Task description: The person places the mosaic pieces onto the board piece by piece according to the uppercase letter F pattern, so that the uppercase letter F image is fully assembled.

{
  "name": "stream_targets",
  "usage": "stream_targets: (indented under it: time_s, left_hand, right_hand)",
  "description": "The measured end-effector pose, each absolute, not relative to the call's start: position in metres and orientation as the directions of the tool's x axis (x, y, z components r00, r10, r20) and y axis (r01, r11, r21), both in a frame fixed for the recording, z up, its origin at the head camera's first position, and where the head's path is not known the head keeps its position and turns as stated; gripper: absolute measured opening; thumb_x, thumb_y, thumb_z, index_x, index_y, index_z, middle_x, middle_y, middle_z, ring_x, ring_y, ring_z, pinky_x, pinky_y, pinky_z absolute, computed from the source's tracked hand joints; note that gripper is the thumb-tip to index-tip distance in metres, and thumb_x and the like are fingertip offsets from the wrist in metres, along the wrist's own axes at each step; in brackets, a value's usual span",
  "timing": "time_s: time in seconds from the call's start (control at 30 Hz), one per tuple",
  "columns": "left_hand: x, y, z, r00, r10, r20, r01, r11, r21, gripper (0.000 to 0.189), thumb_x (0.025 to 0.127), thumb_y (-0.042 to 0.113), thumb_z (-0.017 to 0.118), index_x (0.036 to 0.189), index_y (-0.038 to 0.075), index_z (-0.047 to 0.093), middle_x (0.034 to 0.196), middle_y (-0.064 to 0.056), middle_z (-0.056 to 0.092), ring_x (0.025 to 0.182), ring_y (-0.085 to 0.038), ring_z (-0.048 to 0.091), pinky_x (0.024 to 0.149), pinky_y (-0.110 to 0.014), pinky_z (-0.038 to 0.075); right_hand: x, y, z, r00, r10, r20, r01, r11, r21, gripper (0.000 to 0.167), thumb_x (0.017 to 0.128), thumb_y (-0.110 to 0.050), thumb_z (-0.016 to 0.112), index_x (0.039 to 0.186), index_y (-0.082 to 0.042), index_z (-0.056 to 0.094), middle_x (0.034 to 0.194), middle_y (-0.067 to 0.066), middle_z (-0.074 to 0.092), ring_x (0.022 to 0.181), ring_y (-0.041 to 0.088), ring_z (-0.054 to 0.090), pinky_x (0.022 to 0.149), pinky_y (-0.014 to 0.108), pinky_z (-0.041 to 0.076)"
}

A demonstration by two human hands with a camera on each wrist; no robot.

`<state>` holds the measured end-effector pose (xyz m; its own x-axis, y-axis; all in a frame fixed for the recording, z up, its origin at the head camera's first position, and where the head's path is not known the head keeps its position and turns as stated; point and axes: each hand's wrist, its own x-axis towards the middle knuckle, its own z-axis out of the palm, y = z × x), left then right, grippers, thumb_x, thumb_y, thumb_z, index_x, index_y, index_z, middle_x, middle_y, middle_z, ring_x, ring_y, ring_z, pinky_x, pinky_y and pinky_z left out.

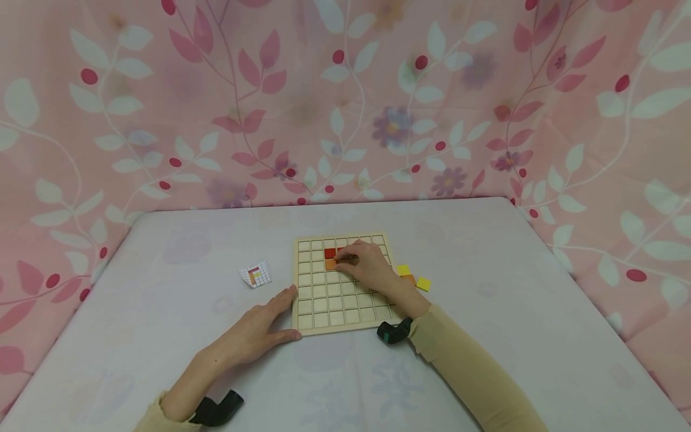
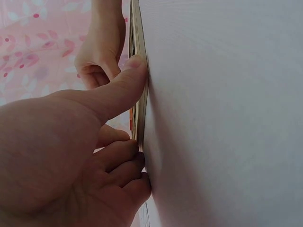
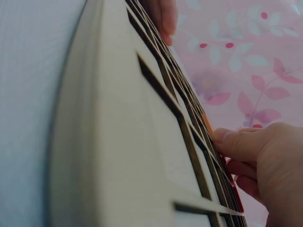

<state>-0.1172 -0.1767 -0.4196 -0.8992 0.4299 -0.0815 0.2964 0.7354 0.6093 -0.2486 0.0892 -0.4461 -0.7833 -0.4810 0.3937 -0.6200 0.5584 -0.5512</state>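
A wooden grid board (image 1: 296, 288) lies on the table, with square cells in rows. My left hand (image 1: 259, 330) rests against the board's near left corner, thumb at the front edge and fingers along the left edge. In the left wrist view its thumb (image 2: 135, 64) touches the board's side. Over the board, my right hand (image 1: 369, 267) has thumb and index finger together at an orange square tile (image 1: 330, 264) in a cell. Just above that tile is a red square tile (image 1: 330, 253); more red shows partly behind the fingers.
Left of the board lies a small paper card (image 1: 256, 275) with a coloured grid pattern. To its right are loose tiles, including a yellow tile (image 1: 423, 284) and an orange tile (image 1: 409, 279). Floral cloth (image 1: 324, 120) hangs behind the table.
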Motion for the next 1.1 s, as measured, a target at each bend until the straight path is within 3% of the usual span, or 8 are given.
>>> stream_targets:
  time_s: [0.23, 0.53, 0.77, 1.1]
  left_hand:
    - [-0.117, -0.176, -0.419, -0.899, 0.428, -0.091, 0.287, 0.734, 0.616, 0.087, 0.089, 0.039, 0.074, 0.157, 0.005, 0.03, 0.161, -0.017, 0.032, 0.149, -0.033, 0.03, 0.117, -0.053, 0.031]
    - [-0.116, -0.176, -0.419, -0.903, 0.421, -0.086, 0.291, 0.747, 0.598, 0.089, 0.088, 0.039, 0.075, 0.157, 0.004, 0.03, 0.161, -0.017, 0.032, 0.148, -0.033, 0.031, 0.116, -0.053, 0.032]
    - [-0.117, -0.175, -0.418, -0.903, 0.417, -0.104, 0.272, 0.742, 0.612, 0.089, 0.088, 0.036, 0.076, 0.157, 0.006, 0.029, 0.162, -0.015, 0.031, 0.149, -0.031, 0.029, 0.118, -0.052, 0.03]
    - [-0.117, -0.175, -0.418, -0.904, 0.414, -0.107, 0.271, 0.748, 0.606, 0.089, 0.088, 0.036, 0.076, 0.157, 0.006, 0.028, 0.161, -0.015, 0.031, 0.149, -0.033, 0.029, 0.117, -0.052, 0.031]
  right_hand:
    - [-0.249, 0.093, -0.439, -0.812, -0.468, 0.348, -0.572, 0.523, -0.632, 0.015, 0.085, -0.018, 0.082, 0.098, -0.013, 0.078, 0.096, -0.003, 0.075, 0.096, 0.014, 0.067, 0.088, 0.034, 0.054]
    - [-0.251, 0.127, -0.409, -0.83, -0.454, 0.323, -0.52, 0.423, -0.742, 0.022, 0.084, -0.017, 0.082, 0.102, -0.005, 0.077, 0.1, 0.008, 0.076, 0.1, 0.029, 0.067, 0.093, 0.054, 0.052]
    - [-0.248, 0.173, -0.405, -0.881, -0.409, 0.238, -0.441, 0.532, -0.723, 0.019, 0.085, -0.025, 0.082, 0.1, -0.014, 0.078, 0.099, -0.003, 0.075, 0.101, 0.023, 0.066, 0.098, 0.053, 0.05]
    - [-0.241, 0.23, -0.411, -0.907, -0.367, 0.206, -0.4, 0.6, -0.693, 0.017, 0.084, -0.027, 0.082, 0.099, -0.02, 0.079, 0.099, -0.006, 0.075, 0.102, 0.019, 0.065, 0.098, 0.05, 0.049]
